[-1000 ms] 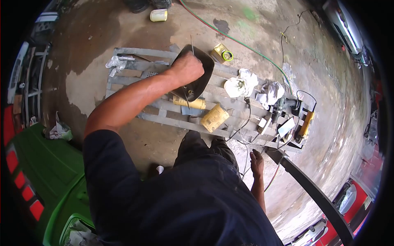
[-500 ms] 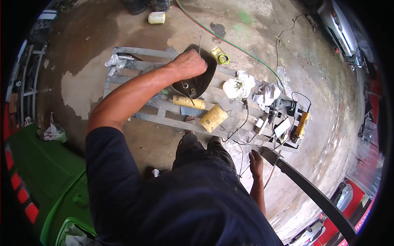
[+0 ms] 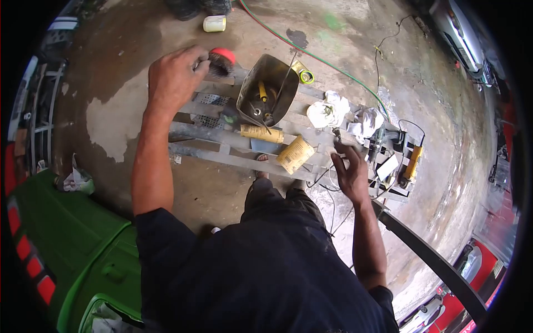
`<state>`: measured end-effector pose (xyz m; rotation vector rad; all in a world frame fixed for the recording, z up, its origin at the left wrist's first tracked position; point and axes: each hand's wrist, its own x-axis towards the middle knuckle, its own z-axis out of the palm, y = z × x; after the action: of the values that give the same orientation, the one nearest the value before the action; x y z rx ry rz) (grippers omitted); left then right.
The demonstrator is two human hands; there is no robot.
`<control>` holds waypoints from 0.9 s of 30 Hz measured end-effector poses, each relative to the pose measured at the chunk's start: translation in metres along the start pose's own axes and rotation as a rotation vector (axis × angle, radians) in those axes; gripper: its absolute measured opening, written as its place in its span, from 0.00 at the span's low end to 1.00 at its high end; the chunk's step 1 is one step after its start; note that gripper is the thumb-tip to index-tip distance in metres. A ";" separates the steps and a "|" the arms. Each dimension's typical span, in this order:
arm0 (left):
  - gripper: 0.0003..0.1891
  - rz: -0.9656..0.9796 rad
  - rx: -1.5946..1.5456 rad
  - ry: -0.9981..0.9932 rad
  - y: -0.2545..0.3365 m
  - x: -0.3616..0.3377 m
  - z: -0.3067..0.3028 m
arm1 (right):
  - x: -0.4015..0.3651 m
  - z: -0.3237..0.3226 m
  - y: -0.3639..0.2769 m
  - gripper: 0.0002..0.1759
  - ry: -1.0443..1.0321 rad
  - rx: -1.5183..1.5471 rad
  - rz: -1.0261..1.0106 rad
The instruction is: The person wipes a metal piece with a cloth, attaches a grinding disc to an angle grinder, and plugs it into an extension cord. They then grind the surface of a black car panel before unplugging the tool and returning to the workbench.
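My left hand (image 3: pixel 176 77) is closed at the left of the pallet, its fingers curled at a round red-topped brush (image 3: pixel 223 60) with a dark underside. To the right of it stands a dark open container (image 3: pixel 250 89) with a yellow-handled tool (image 3: pixel 262 91), a thin rod and small metal parts inside. My right hand (image 3: pixel 351 173) hovers over the pallet's right part with its fingers apart, close to a black cable plug (image 3: pixel 337 135). Two yellow labelled cylinders, one lying by the container (image 3: pixel 262 133) and one tilted nearer me (image 3: pixel 295 154), lie between my hands.
White rags (image 3: pixel 328 111), a drill (image 3: pixel 377 140) and a yellow angle grinder (image 3: pixel 412 164) lie on the slatted pallet (image 3: pixel 222 154) with tangled cords. A long dark metal bar (image 3: pixel 433 261) reaches in from the lower right. A green bin (image 3: pixel 66 222) stands left; a hose (image 3: pixel 327 69) crosses the floor.
My left hand has come out of the container and moved left, now with the red-topped brush at its fingers. My right hand has risen from beside the metal bar to above the pallet.
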<state>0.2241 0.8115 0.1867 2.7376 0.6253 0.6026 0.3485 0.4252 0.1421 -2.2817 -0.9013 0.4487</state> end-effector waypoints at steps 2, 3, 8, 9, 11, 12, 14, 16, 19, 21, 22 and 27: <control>0.05 0.024 0.145 -0.080 -0.025 -0.017 0.019 | 0.045 0.007 -0.041 0.15 -0.023 -0.045 -0.242; 0.04 0.046 0.284 -0.159 -0.039 -0.028 0.034 | 0.068 0.013 -0.061 0.14 -0.061 -0.026 -0.336; 0.06 -0.003 0.381 -0.347 -0.097 -0.091 0.102 | 0.153 0.071 -0.087 0.17 -0.325 -0.389 -0.499; 0.06 -0.039 0.368 -0.364 -0.101 -0.101 0.109 | 0.161 0.081 -0.090 0.17 -0.459 -0.504 -0.487; 0.07 -0.054 0.341 -0.394 -0.095 -0.115 0.116 | 0.172 0.097 -0.093 0.17 -0.599 -0.620 -0.460; 0.07 -0.079 0.323 -0.421 -0.091 -0.120 0.121 | 0.177 0.104 -0.094 0.16 -0.690 -0.691 -0.405; 0.08 -0.157 0.273 -0.446 -0.086 -0.123 0.136 | 0.184 0.115 -0.095 0.15 -0.782 -0.765 -0.345; 0.09 -0.389 0.079 -0.547 -0.075 -0.122 0.142 | 0.185 0.124 -0.093 0.13 -0.823 -0.739 -0.234; 0.12 -0.532 -0.055 -0.519 -0.095 -0.130 0.188 | 0.186 0.128 -0.093 0.14 -0.748 -0.703 -0.090; 0.14 -0.581 -0.076 -0.495 -0.098 -0.128 0.195 | 0.189 0.123 -0.093 0.14 -0.667 -0.676 -0.142; 0.17 -0.612 -0.064 -0.392 -0.095 -0.126 0.192 | 0.189 0.120 -0.092 0.15 -0.591 -0.645 -0.197; 0.22 -0.547 -0.120 -0.283 -0.110 -0.130 0.184 | 0.186 0.099 -0.105 0.15 -0.613 -0.671 -0.144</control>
<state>0.1617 0.8168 -0.0560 2.3221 1.1549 0.1153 0.3781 0.6580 0.1246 -2.6789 -1.7179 0.9184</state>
